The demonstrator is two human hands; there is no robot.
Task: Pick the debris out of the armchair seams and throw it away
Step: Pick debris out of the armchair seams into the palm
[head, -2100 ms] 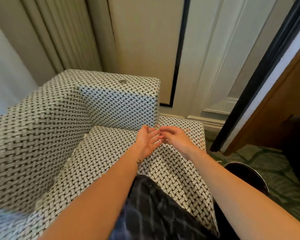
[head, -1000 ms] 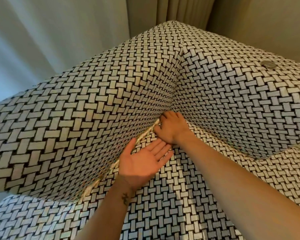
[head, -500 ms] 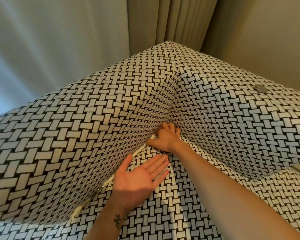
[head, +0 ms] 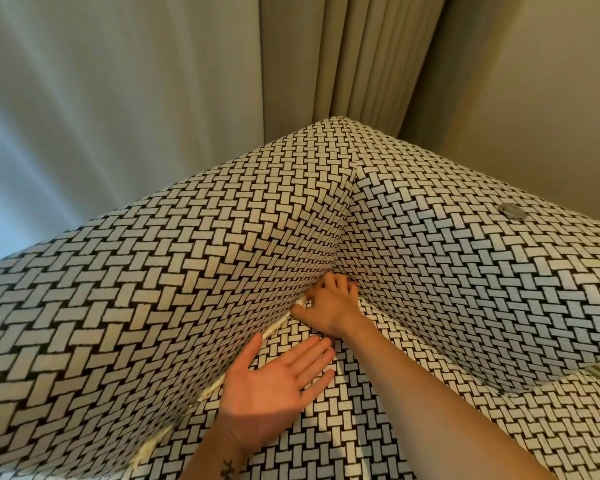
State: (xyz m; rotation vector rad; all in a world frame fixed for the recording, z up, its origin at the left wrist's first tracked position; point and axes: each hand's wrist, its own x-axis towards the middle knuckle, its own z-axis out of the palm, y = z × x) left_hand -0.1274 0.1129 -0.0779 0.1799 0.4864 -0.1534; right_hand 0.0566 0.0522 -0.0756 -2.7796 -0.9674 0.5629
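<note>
The armchair (head: 153,306) is covered in black-and-white woven-pattern fabric. A pale strip (head: 274,329) shows along the seam where the backrest meets the seat. My right hand (head: 329,303) is at the inner corner where backrest, armrest and seat meet. Its fingers are curled down into the seam and the fingertips are hidden. A small pale bit lies by the thumb; I cannot tell whether it is pinched. My left hand (head: 274,382) hovers palm up just above the seat (head: 343,427), fingers straight, with nothing visible on the palm.
A small round grey thing (head: 512,212) lies on top of the right armrest (head: 482,271). Pale curtains (head: 326,57) hang close behind the chair, with a beige wall (head: 551,98) at the right.
My view swung from the seat's front right to the back corner. My right hand slid along the seam deeper into the corner. My left hand turned palm up and stays beside it.
</note>
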